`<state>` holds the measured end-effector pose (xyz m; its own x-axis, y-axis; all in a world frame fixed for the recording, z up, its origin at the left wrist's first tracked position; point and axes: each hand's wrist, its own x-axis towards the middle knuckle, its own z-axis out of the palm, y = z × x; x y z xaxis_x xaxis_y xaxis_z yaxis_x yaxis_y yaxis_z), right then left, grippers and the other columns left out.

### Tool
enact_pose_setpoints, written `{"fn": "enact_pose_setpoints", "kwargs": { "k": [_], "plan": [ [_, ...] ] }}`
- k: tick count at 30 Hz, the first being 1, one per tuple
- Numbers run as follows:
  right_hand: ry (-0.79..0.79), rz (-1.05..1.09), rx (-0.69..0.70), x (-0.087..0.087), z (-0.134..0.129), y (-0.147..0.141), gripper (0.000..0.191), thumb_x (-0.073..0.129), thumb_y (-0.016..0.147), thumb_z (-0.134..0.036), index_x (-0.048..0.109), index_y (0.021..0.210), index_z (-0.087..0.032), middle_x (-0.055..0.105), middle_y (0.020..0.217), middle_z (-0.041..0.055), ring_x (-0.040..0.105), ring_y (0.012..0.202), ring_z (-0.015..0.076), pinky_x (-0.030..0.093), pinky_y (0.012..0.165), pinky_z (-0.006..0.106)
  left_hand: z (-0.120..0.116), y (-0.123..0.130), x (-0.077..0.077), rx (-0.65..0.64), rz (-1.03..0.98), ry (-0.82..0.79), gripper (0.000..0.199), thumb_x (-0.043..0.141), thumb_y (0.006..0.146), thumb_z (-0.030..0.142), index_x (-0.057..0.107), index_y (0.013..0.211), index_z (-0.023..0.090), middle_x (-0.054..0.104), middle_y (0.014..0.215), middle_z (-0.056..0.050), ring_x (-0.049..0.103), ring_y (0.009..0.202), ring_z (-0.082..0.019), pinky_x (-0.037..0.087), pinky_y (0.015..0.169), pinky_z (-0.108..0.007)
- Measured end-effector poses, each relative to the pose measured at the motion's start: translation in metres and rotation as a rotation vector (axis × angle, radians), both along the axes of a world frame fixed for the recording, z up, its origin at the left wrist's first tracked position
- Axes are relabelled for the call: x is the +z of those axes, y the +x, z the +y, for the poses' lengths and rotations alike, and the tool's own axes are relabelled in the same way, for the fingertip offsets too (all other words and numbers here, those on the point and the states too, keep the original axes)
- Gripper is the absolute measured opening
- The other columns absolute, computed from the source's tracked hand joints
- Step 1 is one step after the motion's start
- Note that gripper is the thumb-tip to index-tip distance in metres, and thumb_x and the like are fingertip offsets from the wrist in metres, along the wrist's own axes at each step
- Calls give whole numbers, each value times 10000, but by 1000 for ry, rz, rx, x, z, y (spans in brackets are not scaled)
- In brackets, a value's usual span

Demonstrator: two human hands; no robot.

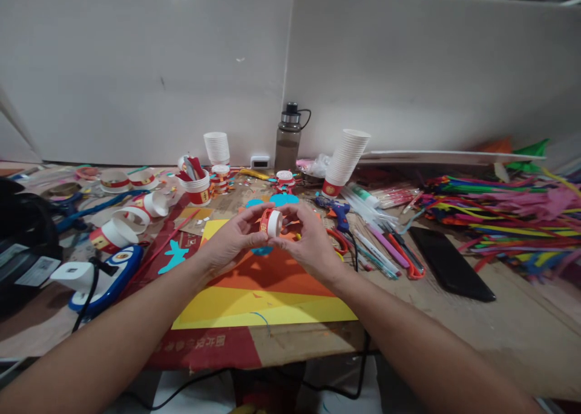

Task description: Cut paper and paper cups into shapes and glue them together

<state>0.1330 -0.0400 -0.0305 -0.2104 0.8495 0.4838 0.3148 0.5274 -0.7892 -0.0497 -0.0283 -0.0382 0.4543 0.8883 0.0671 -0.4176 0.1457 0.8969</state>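
Just above the coloured paper, a short cut-down paper cup piece [273, 224], white with a red and gold band, is gripped from both sides. My left hand [229, 239] pinches it between thumb and fingers. My right hand [313, 244] closes on its other side, fingertips partly hidden. Beneath lie an orange paper sheet [285, 275] and a yellow sheet [218, 317]. Blue paper cut-outs [285, 200] show behind the hands, and another blue cut-out [174, 257] lies to the left. Farther back stands a similar small red and white piece [285, 181].
Right: a blue glue gun [341, 215], pens [385, 244], a black phone [449, 262] and a pipe-cleaner heap [499, 214]. Behind: a bottle [287, 147] and stacked paper cups [348, 157]. Left: cut cup rings [118, 235] and a blue-edged power strip [111, 284] with a plugged-in charger.
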Motion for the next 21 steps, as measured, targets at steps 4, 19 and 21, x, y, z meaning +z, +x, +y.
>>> {"fn": "enact_pose_setpoints", "kwargs": {
  "k": [4,19,21],
  "plan": [
    [95,-135,-28,5,-3,1,379,771,773,-252,581,1100,-230,556,1026,64,562,930,193,542,774,346,1,0,-2,13,12,-8,578,828,675,167,661,1216,287,616,1305,-68,623,1097,-207,555,823,-244],
    [169,-266,-53,1,-2,4,499,791,728,-130,575,1167,-230,550,1028,58,562,880,185,542,791,363,6,-1,-13,-18,82,79,593,811,701,172,615,1255,249,619,1301,-97,608,1134,-218,519,915,-292],
    [190,-258,-51,0,-2,4,507,800,728,-150,577,1177,-229,551,1024,59,560,883,188,542,795,369,6,-1,-13,-20,76,72,612,824,685,179,608,1254,235,624,1286,-100,622,1097,-212,518,912,-296]
  ]
}}
